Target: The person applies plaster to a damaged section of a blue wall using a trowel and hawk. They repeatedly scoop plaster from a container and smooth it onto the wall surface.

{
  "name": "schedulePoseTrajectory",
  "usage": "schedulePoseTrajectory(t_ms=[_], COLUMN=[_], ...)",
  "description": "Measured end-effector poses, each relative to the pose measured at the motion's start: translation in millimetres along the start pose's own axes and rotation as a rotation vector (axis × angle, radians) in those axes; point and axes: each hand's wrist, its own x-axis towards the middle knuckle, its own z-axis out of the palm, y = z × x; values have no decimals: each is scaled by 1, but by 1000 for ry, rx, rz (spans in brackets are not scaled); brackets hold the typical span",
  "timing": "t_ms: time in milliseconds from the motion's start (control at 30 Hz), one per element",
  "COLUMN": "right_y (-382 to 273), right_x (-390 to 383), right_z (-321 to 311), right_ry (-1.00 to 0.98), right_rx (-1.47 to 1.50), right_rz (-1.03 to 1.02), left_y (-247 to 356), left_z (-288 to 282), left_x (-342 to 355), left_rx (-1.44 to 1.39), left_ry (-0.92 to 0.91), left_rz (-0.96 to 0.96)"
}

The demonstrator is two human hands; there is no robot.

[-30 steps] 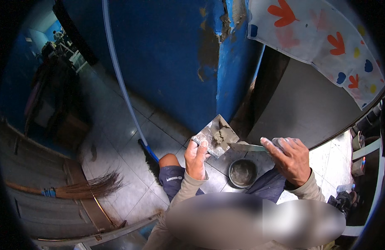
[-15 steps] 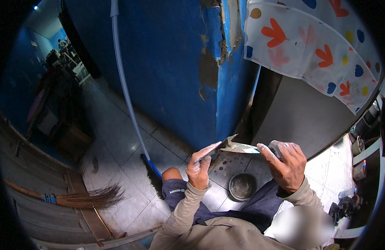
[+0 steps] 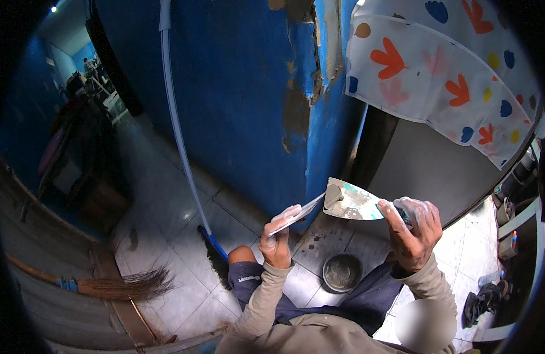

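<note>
My right hand (image 3: 415,231) is closed round the handle of a putty knife (image 3: 358,203), whose wide blade points left. A lump of grey filler (image 3: 334,194) sits near the blade's end. In my left hand (image 3: 277,241) is a thin flat plate (image 3: 299,215), tilted up to the right, its edge close to the blade; whether they touch I cannot tell. White smears cover the fingers of both hands. Beyond them stands the blue wall corner (image 3: 308,130), with peeling paint and grey patches along its edge.
A round dark bowl of grey mix (image 3: 342,272) rests on the tiled floor between my legs. Left of me are a blue long-handled broom (image 3: 213,251) and a straw broom (image 3: 125,285). A patterned cloth (image 3: 438,71) drapes over a grey panel (image 3: 432,168) at right.
The putty knife has turned so its broad face shows, with filler on it, and has moved slightly apart from the plate. My right hand has shifted a little right.
</note>
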Motion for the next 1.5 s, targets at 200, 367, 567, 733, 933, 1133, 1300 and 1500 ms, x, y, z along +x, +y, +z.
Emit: schedulePoseTrajectory(t_ms=[200,367,567,733,933,1133,1300,1500], right_y=[8,14,50,68,83,97,102,110], right_x=[8,23,81,128,147,163,165,148], right_z=[5,1,0,-2,21,27,30,29], right_ry=[10,-41,3,-86,-89,-127,-156,-103], right_rx=[20,134,128,12,106,113,168,200], right_rz=[-22,-13,-89,-131,-107,-119,-55,11], left_y=[3,-6,-1,-16,-5,-23,-22,-9], left_z=[2,-22,-35,-53,-48,-68,-66,-55], left_x=[-16,-29,-43,-71,-71,-88,-87,-77], left_rx=[-166,-218,-272,-282,-234,-245,-227,-218], left_ry=[280,224,287,339,407,381,405,419], left_rz=[-305,-374,-470,-530,-572,-563,-591,-602])
